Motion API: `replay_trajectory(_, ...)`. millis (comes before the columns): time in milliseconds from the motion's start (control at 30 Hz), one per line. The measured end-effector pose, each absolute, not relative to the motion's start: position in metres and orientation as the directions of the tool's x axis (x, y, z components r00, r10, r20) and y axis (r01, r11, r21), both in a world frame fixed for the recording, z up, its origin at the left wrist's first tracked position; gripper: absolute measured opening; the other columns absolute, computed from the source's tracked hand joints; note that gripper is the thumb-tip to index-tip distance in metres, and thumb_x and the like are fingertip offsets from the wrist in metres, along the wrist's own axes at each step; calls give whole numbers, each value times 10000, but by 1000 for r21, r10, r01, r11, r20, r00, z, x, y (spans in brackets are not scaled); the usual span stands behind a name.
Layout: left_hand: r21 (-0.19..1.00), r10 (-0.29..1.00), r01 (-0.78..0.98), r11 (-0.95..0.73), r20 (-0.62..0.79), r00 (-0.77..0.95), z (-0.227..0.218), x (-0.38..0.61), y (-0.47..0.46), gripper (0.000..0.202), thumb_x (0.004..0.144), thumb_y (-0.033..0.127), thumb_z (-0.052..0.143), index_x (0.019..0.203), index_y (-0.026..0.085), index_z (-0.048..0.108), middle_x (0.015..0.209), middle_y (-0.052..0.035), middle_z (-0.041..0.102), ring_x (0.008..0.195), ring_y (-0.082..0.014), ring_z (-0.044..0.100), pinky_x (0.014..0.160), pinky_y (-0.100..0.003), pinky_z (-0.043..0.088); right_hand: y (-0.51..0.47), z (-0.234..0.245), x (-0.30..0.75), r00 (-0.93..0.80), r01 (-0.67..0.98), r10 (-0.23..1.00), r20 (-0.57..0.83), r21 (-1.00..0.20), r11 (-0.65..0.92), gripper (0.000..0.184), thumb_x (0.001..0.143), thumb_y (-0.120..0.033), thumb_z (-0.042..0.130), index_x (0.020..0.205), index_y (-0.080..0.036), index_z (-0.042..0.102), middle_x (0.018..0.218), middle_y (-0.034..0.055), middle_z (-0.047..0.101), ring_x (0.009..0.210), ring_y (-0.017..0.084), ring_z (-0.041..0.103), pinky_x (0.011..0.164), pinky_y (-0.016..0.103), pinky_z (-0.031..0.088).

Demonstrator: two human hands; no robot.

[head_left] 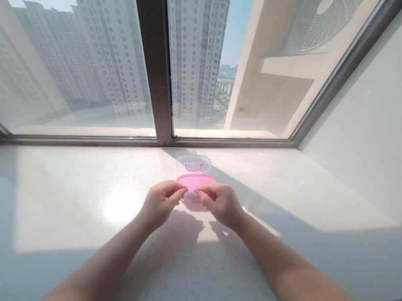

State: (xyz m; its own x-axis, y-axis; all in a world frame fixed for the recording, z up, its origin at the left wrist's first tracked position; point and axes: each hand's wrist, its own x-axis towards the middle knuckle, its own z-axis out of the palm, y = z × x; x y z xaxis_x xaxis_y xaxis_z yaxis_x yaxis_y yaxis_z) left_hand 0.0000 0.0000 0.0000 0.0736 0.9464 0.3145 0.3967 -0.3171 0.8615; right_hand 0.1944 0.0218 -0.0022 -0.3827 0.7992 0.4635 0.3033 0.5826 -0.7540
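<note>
A small pink plastic box (pixel 201 177) stands on the windowsill, with its clear lid (pixel 180 163) tipped back towards the window. On the lid is a pink carrying handle (pixel 193 170). My left hand (pixel 160 202) hovers over the box's near left side, thumb and forefinger pinched together. Opposite it, my right hand (pixel 221 203) is pinched the same way over the near right side. Something small, thin and dark shows at the fingertips of each hand; its kind is too small to tell. The fingers partly cover the near side of the box.
The pale speckled sill (pixel 77 213) runs below a large window with a dark frame post (pixel 156 65). A white wall (pixel 382 125) closes off the right side. The sill's front edge shows at lower right, dark beyond it. Strong sunlight leaves a glare patch (pixel 119 206) left of my hands.
</note>
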Motion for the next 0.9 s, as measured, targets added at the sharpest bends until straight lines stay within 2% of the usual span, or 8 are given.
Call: replay_trajectory(900, 859, 939, 384, -338, 333, 80, -1, -1, 0, 182, 840, 302, 604, 801, 149, 695, 688, -34, 664, 602, -141, 609, 563, -243, 495, 22, -2, 195, -385, 311, 797, 465, -748, 586, 239, 871, -247, 547, 747, -129, 713, 588, 9, 616, 534, 112, 493, 508, 214, 367)
